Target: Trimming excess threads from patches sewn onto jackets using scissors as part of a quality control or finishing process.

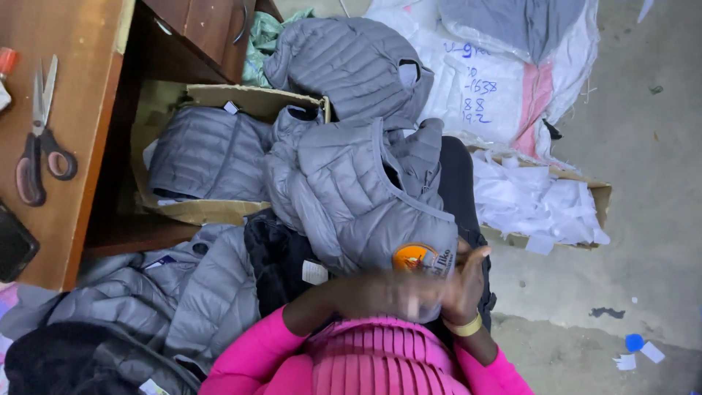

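At lower centre, a grey quilted puffer jacket [365,197] lies on the lap, stretching up-frame. Right hand [468,281] touches its hem tag; blurred left hand [387,292] is beside it, grip unclear.

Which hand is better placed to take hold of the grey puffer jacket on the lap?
Probably the right hand: it lies against the grey puffer jacket beside its orange tag. The left hand is motion-blurred, its contact unclear.
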